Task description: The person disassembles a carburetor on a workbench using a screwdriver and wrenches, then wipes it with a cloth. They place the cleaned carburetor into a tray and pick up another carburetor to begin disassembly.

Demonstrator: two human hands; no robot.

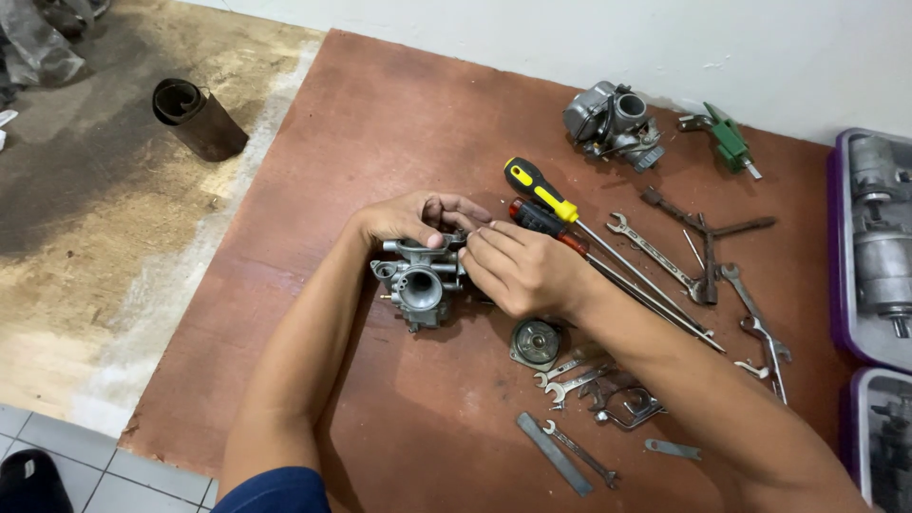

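A grey metal carburetor (418,282) sits on the brown board (380,133) in the middle of the view. My left hand (414,218) curls over its top and grips it. My right hand (521,267) presses against the carburetor's right side, fingertips at the top edge; what the fingers pinch is hidden. A round metal cap (536,342) lies just below my right wrist. Two screwdrivers, one yellow and black (541,192) and one red and black (538,219), lie right behind my right hand.
Several wrenches (665,258) and small spanners (570,380) lie scattered to the right. A second carburetor (613,123) and a green tool (730,139) sit by the wall. Purple-rimmed trays (841,247) with metal parts stand at the right edge. A dark cylinder (198,119) lies on the floor at left.
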